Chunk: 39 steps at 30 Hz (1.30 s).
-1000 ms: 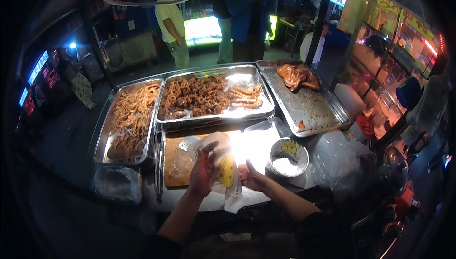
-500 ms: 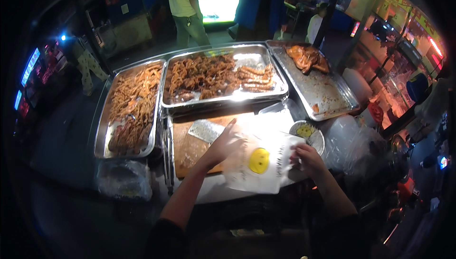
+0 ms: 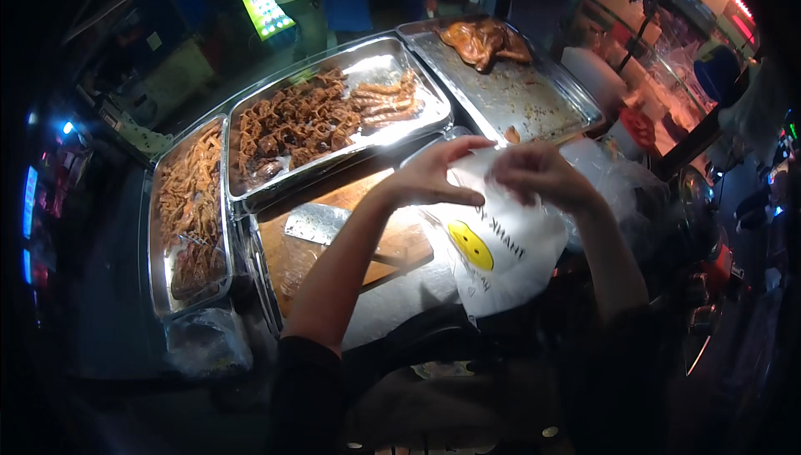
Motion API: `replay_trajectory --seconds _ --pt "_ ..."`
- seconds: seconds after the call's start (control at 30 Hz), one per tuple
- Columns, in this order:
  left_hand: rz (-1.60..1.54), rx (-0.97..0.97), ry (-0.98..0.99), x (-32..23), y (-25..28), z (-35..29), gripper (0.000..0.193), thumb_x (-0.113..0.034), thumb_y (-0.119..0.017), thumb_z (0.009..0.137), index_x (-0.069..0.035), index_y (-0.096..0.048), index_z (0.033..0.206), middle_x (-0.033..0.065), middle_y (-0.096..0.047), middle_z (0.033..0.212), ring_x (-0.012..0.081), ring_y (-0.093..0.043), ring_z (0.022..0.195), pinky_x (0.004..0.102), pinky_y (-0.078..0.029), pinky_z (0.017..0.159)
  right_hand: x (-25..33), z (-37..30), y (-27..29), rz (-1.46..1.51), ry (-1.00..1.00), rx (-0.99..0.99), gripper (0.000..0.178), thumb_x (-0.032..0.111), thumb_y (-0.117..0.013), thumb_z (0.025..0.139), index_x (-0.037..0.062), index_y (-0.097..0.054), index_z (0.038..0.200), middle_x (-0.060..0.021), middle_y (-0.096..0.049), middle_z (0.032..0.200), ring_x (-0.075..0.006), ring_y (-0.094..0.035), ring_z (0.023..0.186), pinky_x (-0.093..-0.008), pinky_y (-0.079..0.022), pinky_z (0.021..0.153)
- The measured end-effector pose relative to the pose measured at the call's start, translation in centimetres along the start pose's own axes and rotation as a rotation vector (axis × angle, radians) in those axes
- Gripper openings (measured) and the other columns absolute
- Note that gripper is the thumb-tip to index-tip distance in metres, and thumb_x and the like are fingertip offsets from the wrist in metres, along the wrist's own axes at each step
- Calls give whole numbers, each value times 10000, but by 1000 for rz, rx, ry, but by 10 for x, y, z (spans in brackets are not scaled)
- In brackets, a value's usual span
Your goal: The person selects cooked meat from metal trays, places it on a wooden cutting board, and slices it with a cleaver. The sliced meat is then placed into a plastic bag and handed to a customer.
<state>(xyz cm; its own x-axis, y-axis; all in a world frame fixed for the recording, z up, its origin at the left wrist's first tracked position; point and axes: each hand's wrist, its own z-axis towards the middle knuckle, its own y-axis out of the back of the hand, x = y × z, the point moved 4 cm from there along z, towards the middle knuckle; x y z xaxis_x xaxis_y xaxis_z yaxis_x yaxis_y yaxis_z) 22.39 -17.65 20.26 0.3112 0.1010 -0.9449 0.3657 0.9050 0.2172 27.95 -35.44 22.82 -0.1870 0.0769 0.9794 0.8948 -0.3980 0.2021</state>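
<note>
A white plastic bag (image 3: 521,242) with a yellow smiling face hangs below my hands, over the counter's near right part. My right hand (image 3: 546,175) is closed at its upper edge, the fingers curled and partly blurred. Beside it, my left hand (image 3: 430,178) is open at the bag's top left, thumb and fingers spread in a C shape. A cleaver (image 3: 317,223) with a broad metal blade lies on a wooden cutting board (image 3: 409,246), partly hidden by my left forearm.
Beyond the board, metal trays (image 3: 346,159) hold browned cooked meat pieces. A flattened roast bird (image 3: 480,44) lies in the right tray (image 3: 559,121). Clear plastic bags (image 3: 209,342) sit at the near left, more (image 3: 622,184) at the right. People stand past the trays.
My view has swung so that the trays sit further left. My left hand has come off the bag's left side and spread beside my right hand. The bag now hangs tilted further right.
</note>
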Motion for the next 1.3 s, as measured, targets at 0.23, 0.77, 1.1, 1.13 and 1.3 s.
replay_trajectory --seconds 0.23,0.77,1.1,1.13,1.3 --pt "-59 -368 316 9 17 6 277 -285 -732 840 -61 -659 985 23 -643 790 84 -602 673 236 -475 623 -57 19 53 641 -288 -221 894 779 -380 825 -25 -583 1159 -161 -666 1035 -178 -652 881 -298 -539 786" --pt "1057 -426 291 124 94 -6 612 -200 -799 696 -100 -544 1243 113 -555 1141 318 -544 1045 420 -474 862 -105 -21 65 195 -237 -203 80 106 -663 838 34 -636 819 -19 -623 709 -73 -557 610 -219 -457 572" --pt "1314 -316 28 217 111 54 608 -104 -748 631 -173 -552 1202 48 -558 1034 259 -535 938 374 -465 758 -102 -52 27 374 -369 -732 139 26 -701 783 46 -583 713 -38 -621 638 -78 -577 536 -208 -442 487" --pt "1301 -347 75 219 114 58 571 -92 -731 651 -186 -570 1191 48 -565 995 258 -551 893 378 -480 730 -104 -51 24 372 -373 -746 142 24 -703 782 48 -583 711 -38 -620 637 -76 -577 538 -206 -443 490" --pt "1292 -584 -307 203 119 60 416 -55 -649 704 -210 -651 1091 30 -582 844 215 -600 758 344 -504 628 -106 -38 19 310 -378 -760 147 66 -709 799 55 -586 718 -30 -624 656 -63 -572 551 -203 -441 497"
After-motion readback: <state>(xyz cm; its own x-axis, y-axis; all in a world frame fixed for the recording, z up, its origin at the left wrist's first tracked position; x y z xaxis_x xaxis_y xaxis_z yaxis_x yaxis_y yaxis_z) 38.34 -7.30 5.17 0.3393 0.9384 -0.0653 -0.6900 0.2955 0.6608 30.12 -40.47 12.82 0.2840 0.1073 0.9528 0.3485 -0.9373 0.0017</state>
